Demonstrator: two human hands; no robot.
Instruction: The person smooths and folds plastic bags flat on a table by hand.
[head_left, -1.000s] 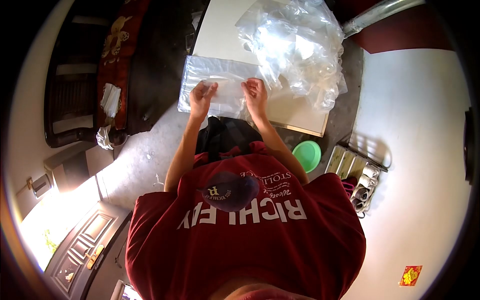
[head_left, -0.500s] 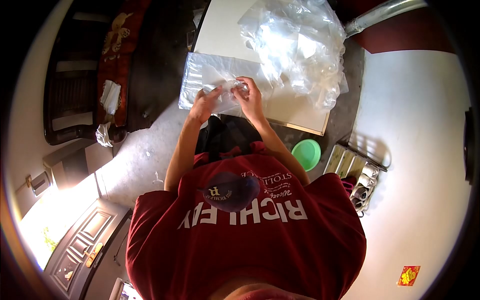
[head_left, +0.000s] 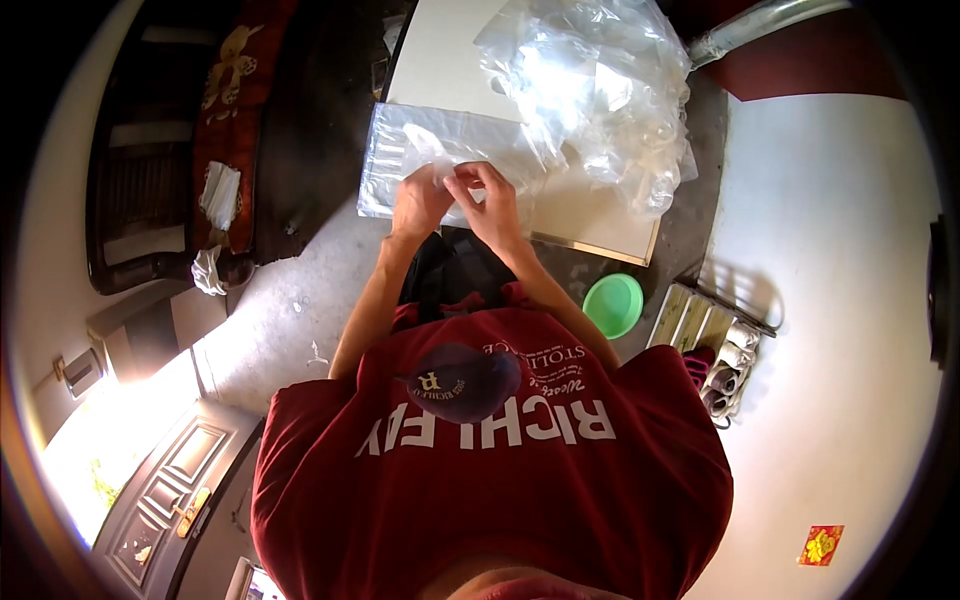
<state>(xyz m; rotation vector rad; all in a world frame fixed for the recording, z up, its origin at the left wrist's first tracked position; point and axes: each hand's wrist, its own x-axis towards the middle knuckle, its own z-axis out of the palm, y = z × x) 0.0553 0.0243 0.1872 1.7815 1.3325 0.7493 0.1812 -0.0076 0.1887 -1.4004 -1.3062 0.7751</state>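
Note:
At the table's near edge, my left hand is closed on a clear plastic bag, whose thin film stands up past the fingers. My right hand is closed in a pinch beside it, its fingertips meeting the film at my left fingertips. The exact grip between the fingertips is partly hidden. Beneath both hands lies flat, clear plastic sheeting, spread over the table's near left part. A big crumpled heap of clear plastic bags covers the right side of the table.
The pale table has a wood-coloured near edge. A green basin is on the floor to the right, near a shoe rack against the wall. At left stands a dark wooden bench; an open door is behind me.
My hands have drawn together, the left moving right and the right shifting slightly left and down. The held film now rises above my left hand instead of bunching between both hands.

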